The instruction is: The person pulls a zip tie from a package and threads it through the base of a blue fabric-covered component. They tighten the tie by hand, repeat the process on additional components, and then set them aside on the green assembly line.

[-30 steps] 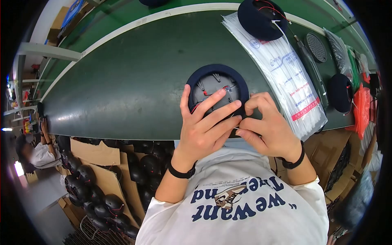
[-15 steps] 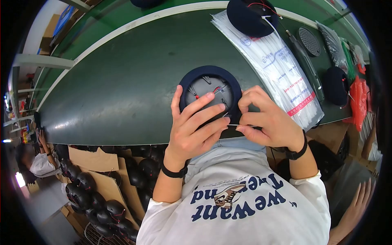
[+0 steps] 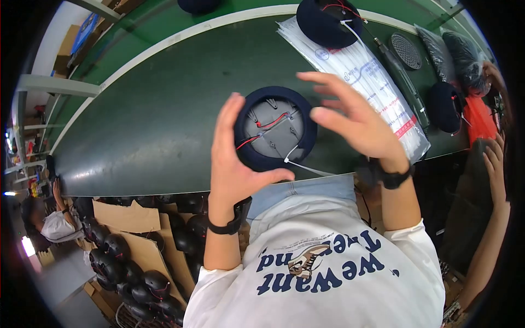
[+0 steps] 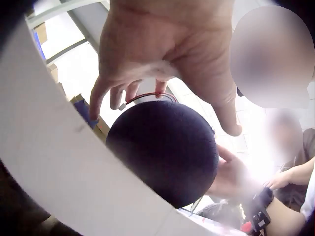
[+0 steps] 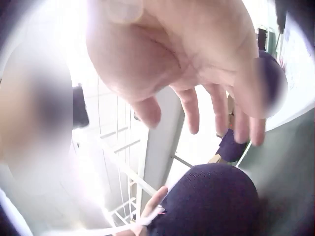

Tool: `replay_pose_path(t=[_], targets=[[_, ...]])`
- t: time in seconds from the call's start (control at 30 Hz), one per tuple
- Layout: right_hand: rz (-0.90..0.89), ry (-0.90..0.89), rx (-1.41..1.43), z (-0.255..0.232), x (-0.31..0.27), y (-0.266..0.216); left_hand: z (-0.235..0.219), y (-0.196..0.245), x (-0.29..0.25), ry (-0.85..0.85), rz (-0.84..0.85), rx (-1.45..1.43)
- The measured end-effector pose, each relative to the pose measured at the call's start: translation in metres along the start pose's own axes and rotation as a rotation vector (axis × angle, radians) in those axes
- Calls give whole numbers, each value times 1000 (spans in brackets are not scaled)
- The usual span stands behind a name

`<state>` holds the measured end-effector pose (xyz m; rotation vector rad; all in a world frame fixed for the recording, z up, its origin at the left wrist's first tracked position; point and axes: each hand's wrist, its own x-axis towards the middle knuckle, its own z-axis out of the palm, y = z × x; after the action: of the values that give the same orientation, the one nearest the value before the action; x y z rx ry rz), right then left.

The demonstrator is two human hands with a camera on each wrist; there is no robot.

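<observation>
A round dark-blue fabric-covered piece (image 3: pixel 309 128) with a grey inner face (image 3: pixel 279 136) and red wires lies on the green table. A white zip tie (image 3: pixel 309 168) is looped at its near rim, its tail pointing right. Around its left side stands my left hand (image 3: pixel 232 150), fingers extended, thumb near the lower rim; whether it touches the rim is unclear. My right hand (image 3: pixel 358 123) hangs above and right of the piece, fingers spread and holding nothing. The left wrist view shows the piece's dark outer side (image 4: pixel 165 147) below my left hand (image 4: pixel 167 54); my right hand (image 5: pixel 182 59) appears empty.
Right of the piece lies a plastic bag of white zip ties (image 3: pixel 377 98), with another dark piece (image 3: pixel 328 24) on its far end. Beyond are a long dark tool (image 3: pixel 402 76), a round mesh disc (image 3: pixel 406 51) and another dark piece (image 3: pixel 444 106). Another person's arm (image 3: pixel 486 246) shows at right.
My right hand has let go at the near rim and moved up and away, opening. My left fingers have left the inner face for the left side. The zip tie and wires are now uncovered.
</observation>
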<state>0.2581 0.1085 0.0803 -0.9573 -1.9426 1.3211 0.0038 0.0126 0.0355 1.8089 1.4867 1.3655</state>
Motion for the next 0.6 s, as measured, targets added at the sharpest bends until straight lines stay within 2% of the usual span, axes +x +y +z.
replay_pose_path(t=[0.07,0.27,0.47,0.53,0.6], targets=[[-34,-136,78,20,17,19,6,-3,5,-61,7,30],[-11,-23,74,33,17,12,9,-12,9,-54,36,-44],[-137,169,-98,44,19,18,17,-18,9,-26,67,-97],[-133,207,-145,43,17,12,16,-14,7,-9,93,-83],[-190,245,-226,27,5,-15,18,-7,7,22,126,-71]])
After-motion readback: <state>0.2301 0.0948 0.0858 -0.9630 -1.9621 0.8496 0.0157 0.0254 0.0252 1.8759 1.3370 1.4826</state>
